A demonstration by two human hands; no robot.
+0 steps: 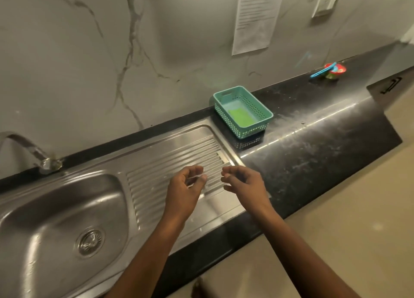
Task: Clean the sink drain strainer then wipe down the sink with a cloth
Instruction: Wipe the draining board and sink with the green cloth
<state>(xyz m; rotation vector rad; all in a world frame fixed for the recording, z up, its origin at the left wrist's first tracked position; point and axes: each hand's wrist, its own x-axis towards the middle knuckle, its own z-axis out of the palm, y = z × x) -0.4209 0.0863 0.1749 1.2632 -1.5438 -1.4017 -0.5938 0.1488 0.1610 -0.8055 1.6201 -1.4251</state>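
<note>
At the bottom of the steel sink basin (56, 210), near the left edge of the scene, the round drain strainer (90, 243) sits seated in its hole, with nothing lying on it or around it in the bowl. To the right of the basin runs the ribbed draining board (161, 170), part of the same steel unit, and both hands hang above its right half. The left hand (186, 190) has its fingers curled in with the thumb and forefinger pinched close; a thin pale streak shows between them, but it is too blurred to say whether it is something gripped or only a glint off the ribs, so I cannot tell whether this hand grasps anything. The right hand (244, 183), just beside it and not touching it, is loosely curled with the fingers apart and nothing in them. Both forearms cross the near edge of the counter and cover part of the draining board's near right corner. On the far left the tap (26, 151) rises from the back rim and arches out of view. Beyond the hands, on the black countertop (313, 145) just right of the draining board and against the marbled wall (89, 62), stands a teal perforated basket (243, 111) with a green flat piece (240, 117) lying in its bottom. Well to the right on the counter is a small red item with a blue handle (329, 70), too small to identify. A printed sheet (256, 17) and a wall switch (327, 3) are fixed on the wall above.
</note>
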